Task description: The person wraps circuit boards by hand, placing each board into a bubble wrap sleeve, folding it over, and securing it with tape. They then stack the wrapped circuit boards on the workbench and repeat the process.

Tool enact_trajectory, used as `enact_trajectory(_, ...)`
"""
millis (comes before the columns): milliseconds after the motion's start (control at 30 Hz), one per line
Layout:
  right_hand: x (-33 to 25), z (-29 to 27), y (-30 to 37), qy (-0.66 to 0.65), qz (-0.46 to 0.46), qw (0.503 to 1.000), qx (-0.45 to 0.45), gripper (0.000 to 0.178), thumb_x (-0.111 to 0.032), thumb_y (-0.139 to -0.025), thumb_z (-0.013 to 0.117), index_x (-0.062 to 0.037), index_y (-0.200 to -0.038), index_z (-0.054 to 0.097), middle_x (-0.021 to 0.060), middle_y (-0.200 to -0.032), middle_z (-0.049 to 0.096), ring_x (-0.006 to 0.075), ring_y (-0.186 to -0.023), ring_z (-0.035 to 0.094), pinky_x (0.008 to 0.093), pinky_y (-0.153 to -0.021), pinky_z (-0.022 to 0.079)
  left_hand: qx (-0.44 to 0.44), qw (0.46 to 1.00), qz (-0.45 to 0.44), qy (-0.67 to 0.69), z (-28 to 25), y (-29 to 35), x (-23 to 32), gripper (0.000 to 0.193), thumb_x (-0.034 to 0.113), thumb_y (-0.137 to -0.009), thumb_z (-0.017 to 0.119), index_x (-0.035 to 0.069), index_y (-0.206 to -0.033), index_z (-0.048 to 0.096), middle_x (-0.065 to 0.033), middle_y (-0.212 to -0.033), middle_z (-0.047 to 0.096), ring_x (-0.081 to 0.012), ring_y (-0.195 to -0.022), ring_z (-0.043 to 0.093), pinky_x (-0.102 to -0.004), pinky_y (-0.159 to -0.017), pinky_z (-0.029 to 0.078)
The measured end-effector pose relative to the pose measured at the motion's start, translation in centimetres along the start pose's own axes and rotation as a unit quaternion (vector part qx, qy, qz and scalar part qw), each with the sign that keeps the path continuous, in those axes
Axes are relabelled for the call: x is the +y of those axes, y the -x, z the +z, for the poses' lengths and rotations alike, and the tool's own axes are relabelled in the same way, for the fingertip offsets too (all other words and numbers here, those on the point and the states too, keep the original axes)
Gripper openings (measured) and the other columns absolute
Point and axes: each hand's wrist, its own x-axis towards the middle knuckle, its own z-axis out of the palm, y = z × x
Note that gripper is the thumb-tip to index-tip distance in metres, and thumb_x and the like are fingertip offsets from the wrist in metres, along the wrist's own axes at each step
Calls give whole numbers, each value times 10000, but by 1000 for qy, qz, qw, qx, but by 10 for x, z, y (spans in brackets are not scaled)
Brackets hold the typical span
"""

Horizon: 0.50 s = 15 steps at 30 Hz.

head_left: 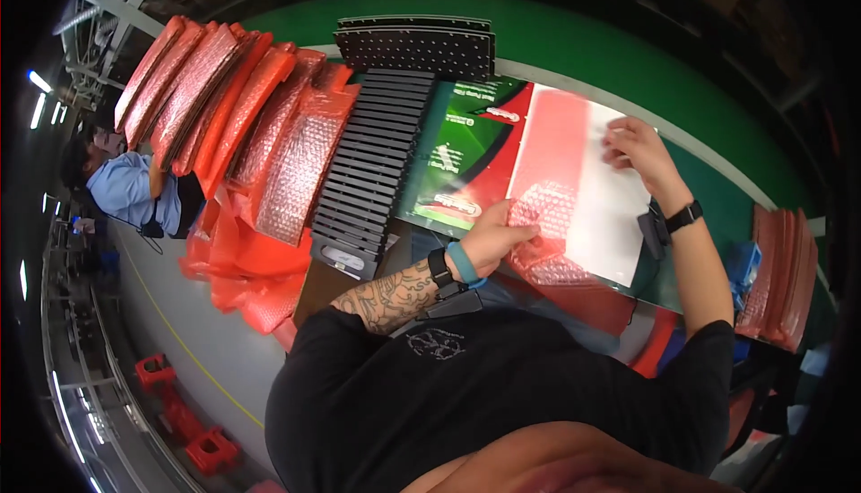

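A translucent pink bubble-wrap bag (pixel 543 210) lies over a white sheet or board (pixel 613 224) on the table in front of me. My left hand (pixel 491 240) pinches the bag's near left edge, thumb on top. Over the far right part of the white sheet is my right hand (pixel 639 150), its fingers loosely curled and apart with nothing visible in them. Just left of the bag lie glossy green and red printed pieces (pixel 468 165), overlapping one another. How far the white sheet reaches beneath the bag is partly hidden.
A black slatted rack (pixel 372 157) stands left of the printed pieces, with black perforated panels (pixel 417 46) behind. Stacked red bubble-wrap bags (pixel 229 89) fill the left; another stack (pixel 782 273) is at far right. A person in light blue (pixel 134 190) stands beyond. Red stools (pixel 211 450) stand lower left.
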Motion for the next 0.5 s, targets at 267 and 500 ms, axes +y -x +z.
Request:
enact_trajectory(267, 61, -72, 96, 451, -161, 856, 193, 550, -189, -813, 784, -19, -1299, 589, 192, -1250, 619, 344, -1163, 591, 409, -985, 492, 45, 998, -25, -19, -19, -8, -10, 501, -44, -939, 599, 111, -1378, 415, -161, -972, 673, -214, -761, 701, -309, -618, 584)
enact_trajectory(500, 121, -95, 171, 462, -101, 827, 303, 400, -187, -812, 773, -34, -1169, 675, 175, -1049, 612, 373, -1029, 589, 446, -891, 491, 50, 988, 50, -139, -6, -13, -5, 384, -35, -938, 603, -10, -1313, 523, -146, -1194, 610, -243, -1029, 652, -338, -867, 571)
